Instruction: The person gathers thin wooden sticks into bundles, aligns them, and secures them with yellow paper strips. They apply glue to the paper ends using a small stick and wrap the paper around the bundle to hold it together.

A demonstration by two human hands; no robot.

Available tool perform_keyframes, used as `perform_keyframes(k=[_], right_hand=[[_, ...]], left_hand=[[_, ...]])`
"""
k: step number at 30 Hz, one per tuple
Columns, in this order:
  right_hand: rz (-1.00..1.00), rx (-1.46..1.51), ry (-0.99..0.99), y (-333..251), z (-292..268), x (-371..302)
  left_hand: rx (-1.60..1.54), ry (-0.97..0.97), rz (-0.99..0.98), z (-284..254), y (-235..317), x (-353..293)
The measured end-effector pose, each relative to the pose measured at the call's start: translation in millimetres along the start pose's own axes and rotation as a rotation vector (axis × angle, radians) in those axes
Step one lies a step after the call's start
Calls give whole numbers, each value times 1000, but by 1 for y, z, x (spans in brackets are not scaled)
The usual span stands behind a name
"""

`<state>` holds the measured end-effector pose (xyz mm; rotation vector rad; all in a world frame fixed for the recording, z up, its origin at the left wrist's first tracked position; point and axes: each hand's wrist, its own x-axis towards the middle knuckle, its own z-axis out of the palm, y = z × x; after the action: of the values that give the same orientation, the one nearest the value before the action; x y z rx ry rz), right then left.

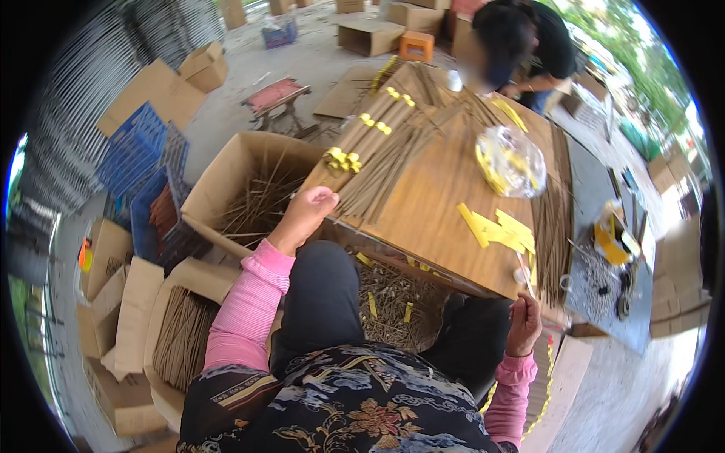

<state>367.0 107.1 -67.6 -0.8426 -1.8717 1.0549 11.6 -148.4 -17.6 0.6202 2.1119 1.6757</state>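
My left hand (306,214) is at the near left corner of the wooden table (423,234), its thumb and fingers pressed together; what they hold, if anything, is too small to make out. Beside it lie loose thin brown sticks (387,172) and several stick bundles with yellow bands (368,124). My right hand (524,326), at the near right corner, is closed around a thin pale stick (523,270). The stick's far part passes by a small white pot (519,276). Yellow paper strips (498,229) lie just beyond.
A carton with loose sticks (260,196) stands left of the table; another carton of sticks (185,325) is nearer me. A clear plastic bag (510,161) holds yellow pieces. Across the table a person (521,53) bends over. A grey side table (604,249) bears a yellow container (613,235).
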Motion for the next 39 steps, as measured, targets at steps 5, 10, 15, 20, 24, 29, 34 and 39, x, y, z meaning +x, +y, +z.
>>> perform_keyframes(k=[5, 10, 15, 20, 24, 29, 34, 39], right_hand=[[68, 39, -167, 37, 35, -16], [107, -159, -227, 43, 38, -12], [86, -224, -287, 50, 42, -1], [4, -349, -291, 54, 43, 0], [23, -364, -296, 57, 39, -5], [10, -343, -305, 53, 38, -10], [6, -347, -302, 55, 38, -10], [-10, -407, -306, 51, 40, -11]], left_hand=[[-42, 552, 99, -122, -16, -57], [57, 899, -257, -246, -82, -210], [563, 783, -744, -262, -159, -317], [831, 300, -771, -241, -201, -335], [859, 123, -1001, -233, -198, -331], [759, 83, -1060, -235, -198, -331], [725, 31, -1064, -247, -212, -330], [628, -38, -1109, -248, -202, -331]])
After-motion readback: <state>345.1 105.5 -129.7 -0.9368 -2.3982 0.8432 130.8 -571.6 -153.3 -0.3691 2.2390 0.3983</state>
